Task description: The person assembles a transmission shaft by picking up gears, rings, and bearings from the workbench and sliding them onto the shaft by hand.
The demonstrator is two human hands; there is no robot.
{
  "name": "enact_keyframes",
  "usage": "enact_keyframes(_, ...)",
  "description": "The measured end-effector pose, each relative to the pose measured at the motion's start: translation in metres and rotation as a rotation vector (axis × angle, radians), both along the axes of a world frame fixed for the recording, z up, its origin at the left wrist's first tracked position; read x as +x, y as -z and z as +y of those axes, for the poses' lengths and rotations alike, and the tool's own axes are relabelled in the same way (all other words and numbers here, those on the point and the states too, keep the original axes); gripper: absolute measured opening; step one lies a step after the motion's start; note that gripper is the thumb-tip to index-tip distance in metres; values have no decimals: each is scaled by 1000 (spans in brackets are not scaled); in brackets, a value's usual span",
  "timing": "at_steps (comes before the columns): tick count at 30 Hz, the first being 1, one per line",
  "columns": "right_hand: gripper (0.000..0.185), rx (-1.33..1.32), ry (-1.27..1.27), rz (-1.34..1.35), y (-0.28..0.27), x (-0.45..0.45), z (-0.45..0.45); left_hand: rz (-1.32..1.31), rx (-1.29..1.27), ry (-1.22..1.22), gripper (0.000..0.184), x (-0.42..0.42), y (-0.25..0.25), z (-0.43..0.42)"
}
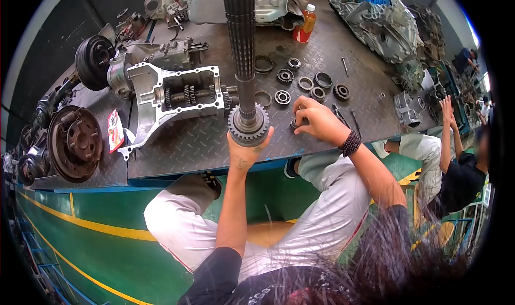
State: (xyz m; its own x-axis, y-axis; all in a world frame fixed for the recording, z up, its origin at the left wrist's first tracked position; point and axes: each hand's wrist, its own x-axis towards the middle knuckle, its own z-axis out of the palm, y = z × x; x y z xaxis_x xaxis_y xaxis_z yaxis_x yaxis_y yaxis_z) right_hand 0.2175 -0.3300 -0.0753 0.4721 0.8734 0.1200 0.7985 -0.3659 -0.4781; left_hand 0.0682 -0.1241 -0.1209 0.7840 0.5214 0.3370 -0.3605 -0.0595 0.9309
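Note:
My left hand [250,149] is wrapped around the lower end of a long splined gear shaft [241,47], just under a toothed gear [248,123]. The shaft stands upright and rises past the top edge of the view. To its right, my right hand [321,120] is held low over the table's front edge, with its fingers curled in a pinch. A dark round part shows at the fingertips, mostly hidden by them. Beyond that hand lie a ball bearing [282,97], a toothed ring [305,83], a dark gear [341,92] and several other rings and gears.
An open gearbox housing [179,93] sits left on the steel table [198,149], near rusty brake drums [75,144]. Large castings [381,28] and a drink bottle [304,24] stand at the back. Thin tools [346,66] lie on the right. Another person [456,171] sits at far right.

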Motion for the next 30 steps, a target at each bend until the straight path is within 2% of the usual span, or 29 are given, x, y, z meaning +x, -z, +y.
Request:
enact_keyframes(4, 30, 89, 76, 111, 8, 7, 1, -27, -58, 4, 39, 2, -4, -1)
enact_keyframes(7, 36, 138, 184, 297, 10, 13, 0, 7, -90, 23, 38, 1, -4, 2)
enact_keyframes(11, 36, 255, 398, 434, 11, 17, 0, 15, -140, -3, 37, 1, -11, -1)
enact_keyframes(12, 29, 222, 421, 407, 7, 17, 2, 8, -144, -18, 37, 2, -11, -2)
enact_keyframes(15, 21, 378, 237, 415, 14, 14, 11, -7, -113, -44, 38, 3, -4, 0)
enact_keyframes(17, 17, 234, 5, 104, 23, 13, 19, 19, -104, -25, 39, 3, -1, 2)
enact_keyframes(19, 15, 122, 15, 32, 19, -3, 31, 1, -93, -25, 40, 4, 2, 2)
enact_keyframes(23, 18, 128, -35, -237, 26, -4, 43, -11, -90, -12, 41, 4, -1, 1)
enact_keyframes(30, 27, 97, -15, -92, 21, -11, 34, -22, -122, -5, 41, 4, -2, 0)
